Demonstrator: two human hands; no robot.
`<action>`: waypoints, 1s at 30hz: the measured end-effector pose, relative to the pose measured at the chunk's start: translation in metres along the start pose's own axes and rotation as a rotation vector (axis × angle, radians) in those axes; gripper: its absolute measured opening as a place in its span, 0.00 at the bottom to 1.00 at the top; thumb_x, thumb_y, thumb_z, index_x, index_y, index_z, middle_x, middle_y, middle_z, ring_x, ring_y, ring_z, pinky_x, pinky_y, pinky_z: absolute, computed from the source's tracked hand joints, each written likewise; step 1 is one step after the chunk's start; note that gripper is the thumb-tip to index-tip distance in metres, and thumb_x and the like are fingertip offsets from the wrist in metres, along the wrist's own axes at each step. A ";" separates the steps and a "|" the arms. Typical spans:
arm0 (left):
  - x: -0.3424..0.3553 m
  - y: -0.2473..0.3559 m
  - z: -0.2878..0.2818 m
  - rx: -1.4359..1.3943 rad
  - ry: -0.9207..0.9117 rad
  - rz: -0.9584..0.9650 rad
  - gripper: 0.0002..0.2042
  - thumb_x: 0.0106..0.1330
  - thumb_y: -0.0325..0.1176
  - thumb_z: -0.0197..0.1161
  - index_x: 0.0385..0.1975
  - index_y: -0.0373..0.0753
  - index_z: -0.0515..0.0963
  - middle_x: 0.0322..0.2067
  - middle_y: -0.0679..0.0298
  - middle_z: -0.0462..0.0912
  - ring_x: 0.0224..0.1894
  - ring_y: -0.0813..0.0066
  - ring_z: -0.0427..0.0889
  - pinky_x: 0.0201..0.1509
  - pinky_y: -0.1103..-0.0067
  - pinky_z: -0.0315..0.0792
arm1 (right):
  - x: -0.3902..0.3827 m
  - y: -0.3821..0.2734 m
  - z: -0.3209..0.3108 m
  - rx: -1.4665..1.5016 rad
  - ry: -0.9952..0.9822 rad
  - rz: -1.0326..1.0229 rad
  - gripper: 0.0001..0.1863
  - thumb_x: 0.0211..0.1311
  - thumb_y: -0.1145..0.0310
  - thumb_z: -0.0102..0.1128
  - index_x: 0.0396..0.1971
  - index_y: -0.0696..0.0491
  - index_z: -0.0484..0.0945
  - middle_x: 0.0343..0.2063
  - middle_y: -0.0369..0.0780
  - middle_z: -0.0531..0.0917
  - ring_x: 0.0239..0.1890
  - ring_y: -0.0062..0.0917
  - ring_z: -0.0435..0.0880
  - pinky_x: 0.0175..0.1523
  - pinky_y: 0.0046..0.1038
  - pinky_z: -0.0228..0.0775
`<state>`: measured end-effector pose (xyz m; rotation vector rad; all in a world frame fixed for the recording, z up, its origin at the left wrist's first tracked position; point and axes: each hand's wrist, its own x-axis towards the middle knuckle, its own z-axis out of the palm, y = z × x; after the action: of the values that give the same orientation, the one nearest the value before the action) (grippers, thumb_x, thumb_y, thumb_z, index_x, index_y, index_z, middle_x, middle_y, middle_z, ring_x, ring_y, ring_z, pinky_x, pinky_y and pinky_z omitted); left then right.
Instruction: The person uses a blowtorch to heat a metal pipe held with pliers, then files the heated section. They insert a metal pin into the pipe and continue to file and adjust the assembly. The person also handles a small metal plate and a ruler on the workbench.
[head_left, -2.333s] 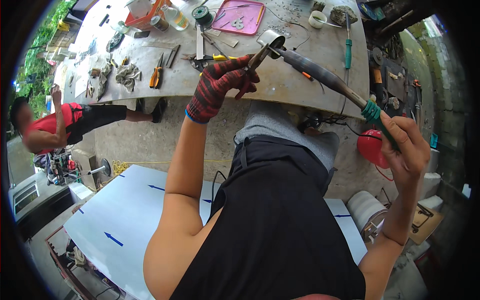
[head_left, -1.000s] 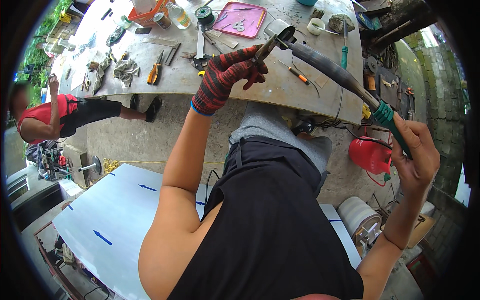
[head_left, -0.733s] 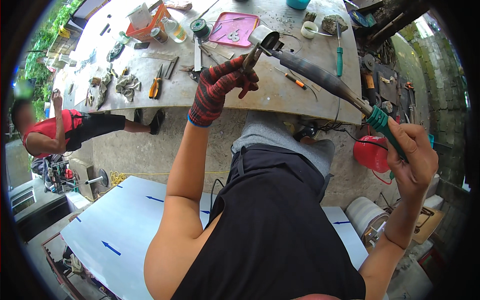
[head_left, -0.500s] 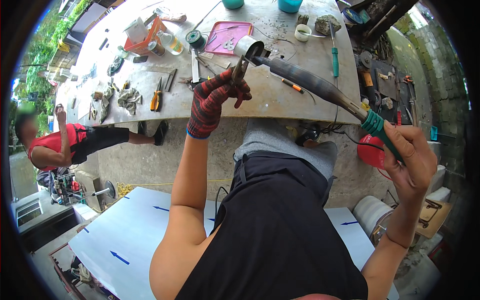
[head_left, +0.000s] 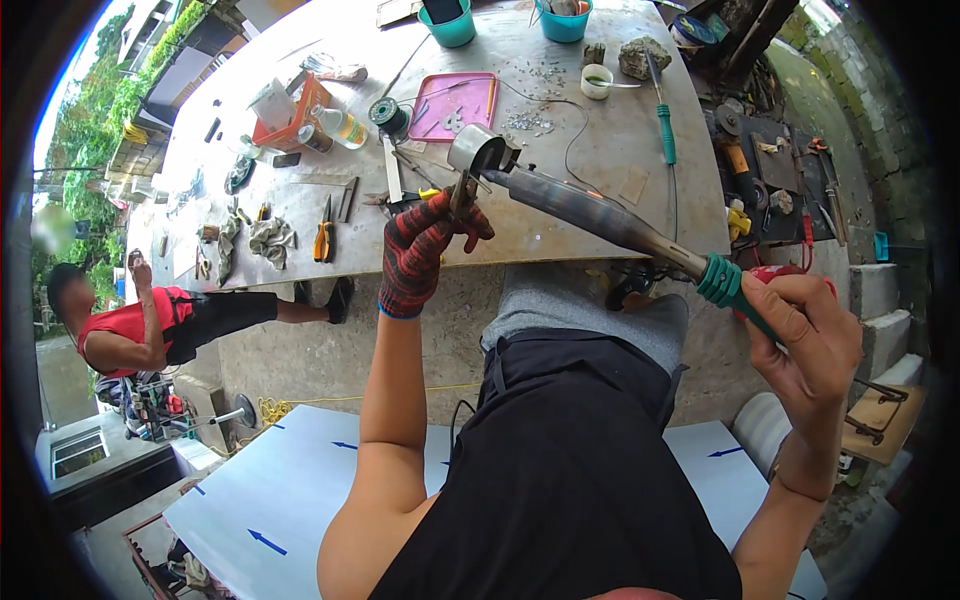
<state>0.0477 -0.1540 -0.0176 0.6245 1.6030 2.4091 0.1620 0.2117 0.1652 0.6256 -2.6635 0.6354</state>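
Observation:
My left hand (head_left: 420, 245), in a red and black knitted glove, is closed on what look like worn metal pliers (head_left: 461, 196). At their jaws is a short silver metal cylinder (head_left: 472, 148) with an open end and a small bracket-like piece at its side. My bare right hand (head_left: 808, 335) grips the green handle of a large soldering iron (head_left: 610, 218). The iron's thick, heat-darkened barrel slants up and left over the table edge. Its tip end is beside the cylinder's open side; whether they touch I cannot tell.
On the metal-topped table (head_left: 520, 235) lie a pink tray (head_left: 440, 92), a solder spool (head_left: 388, 114), orange-handled pliers (head_left: 324, 238), an orange basket (head_left: 297, 112) and a white cup (head_left: 596, 82). A second soldering iron (head_left: 666, 125) leans on a stone (head_left: 645, 58). Another person (head_left: 135, 325) stands at left.
The view has shifted, so the table sits lower. My left hand with pliers and cylinder is lower against the table, and the iron has moved along, still beside the cylinder.

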 end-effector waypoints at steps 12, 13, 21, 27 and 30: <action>-0.003 -0.004 -0.004 -0.011 -0.002 -0.046 0.21 0.71 0.38 0.61 0.60 0.36 0.76 0.42 0.50 0.84 0.40 0.59 0.85 0.38 0.69 0.76 | 0.002 -0.001 0.005 0.005 -0.034 0.034 0.31 0.36 0.86 0.69 0.48 0.53 0.85 0.29 0.37 0.77 0.25 0.26 0.77 0.28 0.27 0.68; -0.002 -0.004 -0.004 -0.024 0.001 -0.060 0.20 0.71 0.38 0.61 0.60 0.36 0.76 0.42 0.50 0.84 0.40 0.59 0.85 0.38 0.69 0.77 | 0.003 0.000 0.006 -0.001 -0.028 0.032 0.30 0.37 0.86 0.68 0.48 0.53 0.85 0.29 0.38 0.77 0.25 0.25 0.77 0.28 0.27 0.68; -0.001 0.003 0.005 -0.051 0.119 -0.191 0.22 0.70 0.35 0.61 0.62 0.35 0.74 0.42 0.49 0.85 0.36 0.62 0.87 0.46 0.66 0.82 | 0.004 0.006 0.007 0.007 -0.055 0.045 0.28 0.42 0.89 0.66 0.49 0.55 0.85 0.28 0.39 0.78 0.26 0.20 0.77 0.29 0.21 0.69; 0.002 0.013 0.000 0.026 0.105 -0.276 0.26 0.70 0.41 0.60 0.63 0.30 0.70 0.46 0.46 0.84 0.44 0.52 0.87 0.50 0.57 0.81 | 0.005 0.014 0.001 0.077 -0.074 0.010 0.28 0.45 0.89 0.65 0.51 0.57 0.84 0.30 0.39 0.79 0.29 0.20 0.78 0.33 0.20 0.70; 0.002 0.019 0.003 -0.064 0.118 -0.247 0.22 0.71 0.35 0.59 0.61 0.31 0.73 0.42 0.50 0.86 0.37 0.59 0.88 0.46 0.67 0.82 | 0.006 0.015 0.000 0.089 -0.055 -0.015 0.28 0.45 0.90 0.64 0.51 0.58 0.83 0.31 0.40 0.79 0.30 0.20 0.78 0.34 0.20 0.70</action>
<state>0.0487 -0.1590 0.0015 0.2599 1.5369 2.3393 0.1497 0.2221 0.1625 0.6967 -2.6900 0.7467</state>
